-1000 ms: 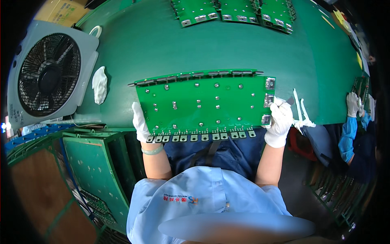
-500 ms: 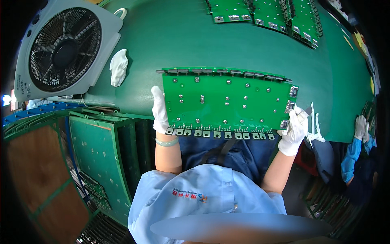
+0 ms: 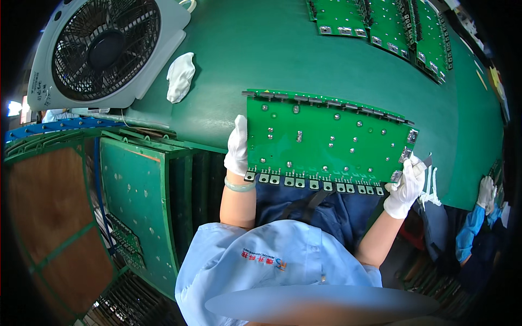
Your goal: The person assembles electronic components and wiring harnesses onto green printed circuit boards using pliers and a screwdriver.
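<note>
A green circuit board (image 3: 321, 146) is held up in front of me by its two short ends, tilted with its right end lower. Solder spots dot its face, black parts line the far edge and a row of metal tabs lines the near edge. My left hand (image 3: 237, 145), white-gloved, grips the left end; its fingers pass partly behind the board. At the right end my right hand (image 3: 405, 185), also gloved, is closed on the edge beside silvery metal blocks. A grey flat piece shows just past that hand; whether I hold it is unclear.
On the green table (image 3: 239, 60) stand a grey box fan (image 3: 106, 51) and a crumpled white glove (image 3: 180, 77). Several more circuit boards (image 3: 386, 27) lie at the far right. A green metal cabinet (image 3: 133, 201) is at my left. Another person's gloved hands (image 3: 486, 193) are at far right.
The view has shifted, so the table, fan and boards sit further right in the picture. Both hands still hold the circuit board, which now slopes more down to the right.
</note>
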`<state>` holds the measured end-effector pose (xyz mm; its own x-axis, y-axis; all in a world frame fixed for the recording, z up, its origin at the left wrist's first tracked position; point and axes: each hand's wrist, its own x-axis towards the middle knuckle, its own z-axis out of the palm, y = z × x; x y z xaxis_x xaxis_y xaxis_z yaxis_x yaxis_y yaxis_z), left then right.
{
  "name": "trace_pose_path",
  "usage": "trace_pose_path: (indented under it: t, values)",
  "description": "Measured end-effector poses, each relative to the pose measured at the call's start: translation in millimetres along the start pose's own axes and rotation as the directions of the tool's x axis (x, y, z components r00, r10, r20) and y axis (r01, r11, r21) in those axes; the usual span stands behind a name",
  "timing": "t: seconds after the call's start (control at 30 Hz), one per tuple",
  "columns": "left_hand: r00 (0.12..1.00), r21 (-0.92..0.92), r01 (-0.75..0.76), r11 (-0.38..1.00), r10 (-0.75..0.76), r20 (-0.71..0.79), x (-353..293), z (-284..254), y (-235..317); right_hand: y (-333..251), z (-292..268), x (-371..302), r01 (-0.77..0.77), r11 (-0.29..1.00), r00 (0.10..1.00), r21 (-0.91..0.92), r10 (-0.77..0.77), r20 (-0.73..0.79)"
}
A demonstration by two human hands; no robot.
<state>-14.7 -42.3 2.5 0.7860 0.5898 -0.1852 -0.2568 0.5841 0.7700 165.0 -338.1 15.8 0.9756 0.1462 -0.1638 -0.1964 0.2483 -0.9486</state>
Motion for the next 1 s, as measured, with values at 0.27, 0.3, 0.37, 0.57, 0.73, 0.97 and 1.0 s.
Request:
trace_pose_path:
  t: [0.27,0.3,0.37,0.57,0.73,0.97,1.0]
  values:
    - [0.932,0.738,-0.314,0.597,0.340,0.122,8,-62,-37,2,-6,1,0.026,0.999,0.994,-0.019,-0.024,0.111]
    - [0.908,0.849,-0.327,0.415,0.386,0.162,9,-72,-42,3,-6,2,0.054,0.998,0.995,-0.042,-0.050,0.089]
    - [0.913,0.854,-0.325,0.405,0.369,0.172,12,-81,-46,-2,3,0,0.032,0.999,0.998,-0.026,-0.030,0.064]
    - [0.983,0.535,-0.118,0.837,0.174,-0.054,5,-39,-23,3,-5,4,0.044,0.998,0.997,-0.033,-0.042,0.066]
    - [0.981,0.802,-0.155,0.577,0.185,0.057,8,-29,-14,-12,13,-1,-0.048,0.993,0.998,-0.109,0.053,0.046]
    - [0.993,0.508,0.058,0.860,0.004,-0.120,5,-8,-2,-7,13,2,-0.014,0.996,1.000,-0.087,0.015,0.013]
    - [0.989,0.387,0.074,0.919,-0.017,-0.149,4,-7,-3,-7,13,2,-0.013,0.995,1.000,-0.094,0.014,0.008]
